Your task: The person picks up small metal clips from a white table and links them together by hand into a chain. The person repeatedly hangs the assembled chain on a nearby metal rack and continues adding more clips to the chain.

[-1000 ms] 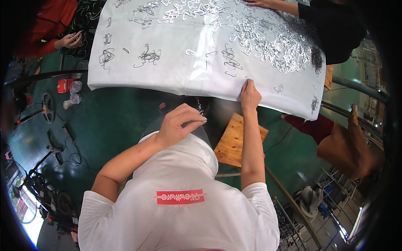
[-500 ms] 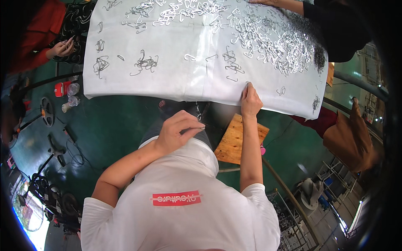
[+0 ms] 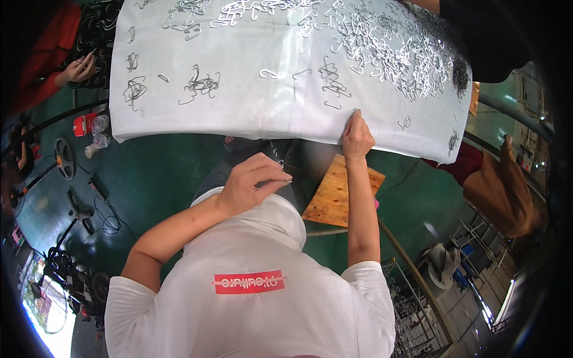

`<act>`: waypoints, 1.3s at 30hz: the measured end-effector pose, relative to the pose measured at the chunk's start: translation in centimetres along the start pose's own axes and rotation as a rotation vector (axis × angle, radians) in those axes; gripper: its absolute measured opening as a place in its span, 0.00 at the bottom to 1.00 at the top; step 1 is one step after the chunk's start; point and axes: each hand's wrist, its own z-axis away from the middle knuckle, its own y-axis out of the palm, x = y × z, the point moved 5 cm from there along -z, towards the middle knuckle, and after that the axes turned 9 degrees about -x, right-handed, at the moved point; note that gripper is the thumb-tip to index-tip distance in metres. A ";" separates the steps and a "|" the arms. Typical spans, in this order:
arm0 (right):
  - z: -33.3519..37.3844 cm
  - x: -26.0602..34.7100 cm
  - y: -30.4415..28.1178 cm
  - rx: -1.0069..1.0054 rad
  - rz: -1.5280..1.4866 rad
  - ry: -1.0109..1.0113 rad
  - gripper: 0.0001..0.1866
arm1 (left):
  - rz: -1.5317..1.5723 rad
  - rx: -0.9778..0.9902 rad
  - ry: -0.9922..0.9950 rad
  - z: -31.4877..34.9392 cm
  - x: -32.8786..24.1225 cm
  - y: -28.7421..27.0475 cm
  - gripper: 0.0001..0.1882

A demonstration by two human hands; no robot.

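Note:
My left hand [image 3: 253, 184] is held in front of my waist, thumb and fingers pinched on a small metallic piece too small to make out. Beyond it, a short string of shiny metal links [image 3: 275, 152] hangs below the table edge; whether it joins my hand I cannot tell. At the near edge of the white-covered table [image 3: 239, 116], my right hand [image 3: 358, 140] pinches what looks like a small metal hook at its fingertips. Just past those fingers lies a loose row of bent metal hooks [image 3: 332, 86]. A small cluster of hooks [image 3: 404, 123] sits right of the hand.
A big spread of hooks [image 3: 388, 53] covers the table's far right, and a smaller pile [image 3: 202, 85] lies left. Co-workers' hands show at left [image 3: 77, 68] and a dark sleeve [image 3: 477, 42] at far right. A wooden board [image 3: 340, 194] stands below the table edge.
The view has shifted slightly. Both hands keep nearly the same pinched poses and places. At the far right, the co-worker's hand has drawn back out of view.

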 end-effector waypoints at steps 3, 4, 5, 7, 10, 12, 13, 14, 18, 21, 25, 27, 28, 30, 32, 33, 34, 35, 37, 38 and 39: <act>0.0 -0.1 0.1 0.021 0.011 -0.023 0.15 | 0.008 -0.001 -0.009 -0.2 0.2 0.2 0.10; 0.1 -0.1 0.1 0.043 0.012 -0.022 0.15 | 0.005 0.001 -0.014 -0.2 0.2 0.3 0.10; 0.1 -0.1 0.2 0.065 0.012 -0.022 0.15 | 0.006 0.002 -0.018 -0.3 0.2 0.4 0.10; 0.1 -0.2 0.3 0.086 0.017 -0.031 0.15 | 0.004 -0.001 -0.017 -0.4 0.2 0.7 0.10; 0.0 -0.1 0.4 0.098 0.029 -0.053 0.15 | -0.003 -0.011 -0.008 -0.7 0.2 1.0 0.10; 0.0 -0.1 0.6 0.133 0.048 -0.052 0.16 | -0.005 -0.011 -0.012 -0.7 0.2 1.3 0.10; -0.1 -0.2 0.5 0.128 0.032 -0.040 0.15 | -0.006 -0.009 -0.011 -0.7 0.2 1.4 0.10; -0.3 -0.2 0.4 0.125 0.018 -0.023 0.14 | -0.009 -0.008 -0.008 -0.6 0.2 1.6 0.10; -1.4 -0.6 -0.5 0.115 -0.095 0.138 0.09 | 0.020 -0.021 0.010 -0.5 -0.3 2.4 0.10; -2.4 0.7 -1.0 0.186 -0.224 0.255 0.05 | 0.014 -0.035 0.020 -0.2 -0.7 2.9 0.10; -4.3 3.8 0.1 0.236 -0.474 0.286 0.05 | 0.013 -0.055 0.026 0.2 -1.2 3.6 0.10; -5.3 3.3 0.9 0.242 -0.478 0.363 0.05 | 0.013 -0.071 0.033 0.4 -1.5 3.8 0.10; -5.8 2.9 1.3 0.248 -0.460 0.360 0.04 | 0.018 -0.076 0.044 0.4 -1.6 3.9 0.10; -6.3 2.4 2.0 0.312 -0.447 0.343 0.05 | 0.033 -0.087 0.054 0.6 -1.9 4.0 0.10; -6.6 2.5 3.0 0.378 -0.372 0.280 0.06 | 0.023 -0.099 0.091 0.7 -2.3 4.1 0.10; -6.6 2.6 3.4 0.405 -0.336 0.247 0.06 | 0.025 -0.105 0.104 0.7 -2.5 4.1 0.10; -6.7 2.7 3.6 0.412 -0.322 0.194 0.06 | 0.022 -0.103 0.106 0.7 -2.7 4.2 0.10; -6.8 2.9 3.7 0.416 -0.310 0.139 0.06 | 0.022 -0.104 0.108 0.7 -3.0 4.2 0.11; -7.3 3.0 3.7 0.408 -0.322 0.108 0.06 | 0.015 -0.104 0.105 0.7 -3.5 4.1 0.10; -7.3 2.9 3.4 0.398 -0.347 0.129 0.07 | 0.008 -0.106 0.100 0.7 -3.8 4.0 0.09; -7.4 2.8 2.8 0.392 -0.371 0.150 0.07 | 0.006 -0.108 0.092 0.7 -4.1 3.9 0.08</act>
